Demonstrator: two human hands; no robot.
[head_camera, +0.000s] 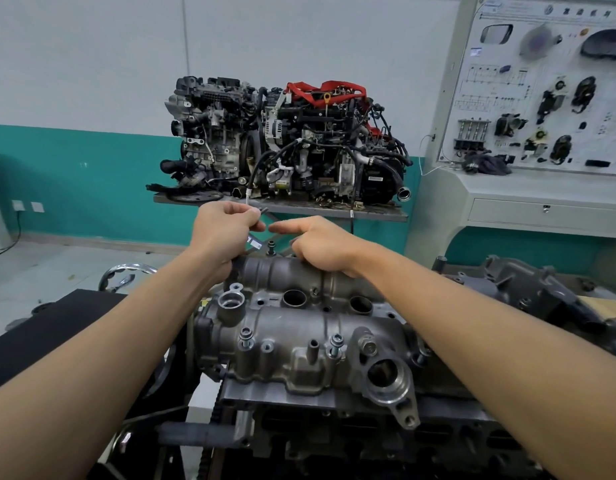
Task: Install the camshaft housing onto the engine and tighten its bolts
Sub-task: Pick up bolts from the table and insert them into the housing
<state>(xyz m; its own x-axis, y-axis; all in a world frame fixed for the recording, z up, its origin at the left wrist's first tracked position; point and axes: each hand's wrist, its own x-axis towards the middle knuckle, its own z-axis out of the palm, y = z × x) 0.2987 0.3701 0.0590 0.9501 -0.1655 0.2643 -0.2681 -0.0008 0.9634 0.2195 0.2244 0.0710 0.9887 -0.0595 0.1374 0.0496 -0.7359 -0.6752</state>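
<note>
Workshop: camshaft housing [299, 358] seated on engine [334, 445], bolts [245, 337] judged being hand-started; spare bolt [264, 211] pinched by fingers of left hand [226, 225] over housing's far edge, right hand [320, 245] curled there, grasp not discernible; threading required next.

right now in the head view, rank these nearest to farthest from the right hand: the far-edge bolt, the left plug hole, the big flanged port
1. far-edge bolt: stands on the housing's far edge, just left of the right hand.
2. left plug hole: mid-housing, on the camera side of the hand.
3. big flanged port: near right corner, closest to the camera.
</note>
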